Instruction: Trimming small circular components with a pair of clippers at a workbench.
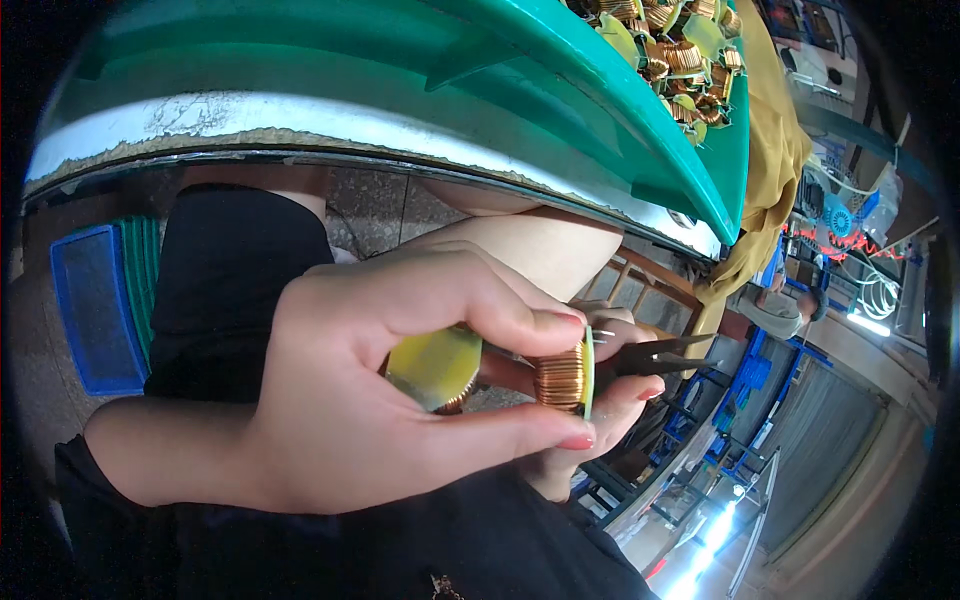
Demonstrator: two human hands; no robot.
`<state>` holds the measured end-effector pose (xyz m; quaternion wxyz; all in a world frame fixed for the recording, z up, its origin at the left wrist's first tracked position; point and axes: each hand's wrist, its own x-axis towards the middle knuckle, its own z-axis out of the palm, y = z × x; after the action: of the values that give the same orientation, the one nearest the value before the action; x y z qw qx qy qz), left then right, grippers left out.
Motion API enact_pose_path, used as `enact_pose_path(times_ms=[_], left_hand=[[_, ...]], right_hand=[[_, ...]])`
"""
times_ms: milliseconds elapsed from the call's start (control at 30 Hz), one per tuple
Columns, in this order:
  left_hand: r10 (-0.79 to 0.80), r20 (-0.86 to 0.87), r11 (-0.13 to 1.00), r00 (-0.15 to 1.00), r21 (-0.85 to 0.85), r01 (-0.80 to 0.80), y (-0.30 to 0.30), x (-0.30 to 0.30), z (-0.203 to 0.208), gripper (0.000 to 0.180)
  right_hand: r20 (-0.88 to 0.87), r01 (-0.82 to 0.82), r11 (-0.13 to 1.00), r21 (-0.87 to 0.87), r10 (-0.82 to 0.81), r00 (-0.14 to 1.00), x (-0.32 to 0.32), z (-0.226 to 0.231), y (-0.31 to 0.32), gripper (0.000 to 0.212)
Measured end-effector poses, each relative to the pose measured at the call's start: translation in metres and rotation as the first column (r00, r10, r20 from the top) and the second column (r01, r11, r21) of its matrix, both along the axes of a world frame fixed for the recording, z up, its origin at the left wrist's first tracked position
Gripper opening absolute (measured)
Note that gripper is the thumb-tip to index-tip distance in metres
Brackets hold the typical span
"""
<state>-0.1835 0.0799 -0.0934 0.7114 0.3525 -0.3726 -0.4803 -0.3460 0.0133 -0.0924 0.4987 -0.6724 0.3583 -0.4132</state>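
Pinching a copper coil [561, 380] between two red-nailed fingertips, the left hand [345, 375] is reaching across from the left over the person's lap. The coil is sitting sideways in this grip, its yellow-green base plate [588, 378] facing right and thin metal pins [603, 334] sticking out beyond it. Deeper in the same hand, a second coil [433, 365] is resting against the palm, showing its flat yellow-green face and a little copper winding below.

Just behind, partly hidden by the left hand, the right hand [605, 425] is gripping a dark two-pronged tool [632, 358]; its prongs are pointing right and standing slightly apart, near the pins.

Below, black clothing [235, 280] is covering the person's lap. Above, a large green tray [640, 120] is lying on the white table [190, 115], whose front edge is looking worn and chipped. Many similar coils [685, 60] are filling the tray's far right part, and a mustard cloth [775, 120] is hanging beside it.

To the left, a blue crate [95, 310] is standing next to green ones [140, 270]. Farther right, another person [780, 312] is showing small in the background.
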Motion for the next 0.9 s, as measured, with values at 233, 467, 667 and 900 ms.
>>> enact_pose_path(times_ms=[233,467,667,900], left_hand=[[0.02,-0.113,1.0,0.993,-0.003,-0.02,0.001,-0.002,-0.002,0.051],[0.049,-0.017,0.999,0.999,-0.019,-0.049,0.001,0.0,-0.004,0.052],[0.062,0.059,0.998,0.996,-0.037,-0.06,0.004,0.002,-0.006,0.052],[0.147,0.131,0.987,0.98,-0.077,-0.138,0.002,0.001,-0.001,0.045]], right_hand=[[-0.373,-0.31,0.921,-0.235,0.209,0.904,-0.012,0.0,-0.004,0.043],[-0.456,-0.4,0.831,-0.386,0.204,0.866,-0.007,0.003,-0.007,0.041],[-0.412,-0.44,0.846,-0.3,0.301,0.86,-0.008,0.013,-0.008,0.038],[-0.576,-0.38,0.86,-0.342,0.127,0.807,-0.016,0.02,0.001,0.041]])
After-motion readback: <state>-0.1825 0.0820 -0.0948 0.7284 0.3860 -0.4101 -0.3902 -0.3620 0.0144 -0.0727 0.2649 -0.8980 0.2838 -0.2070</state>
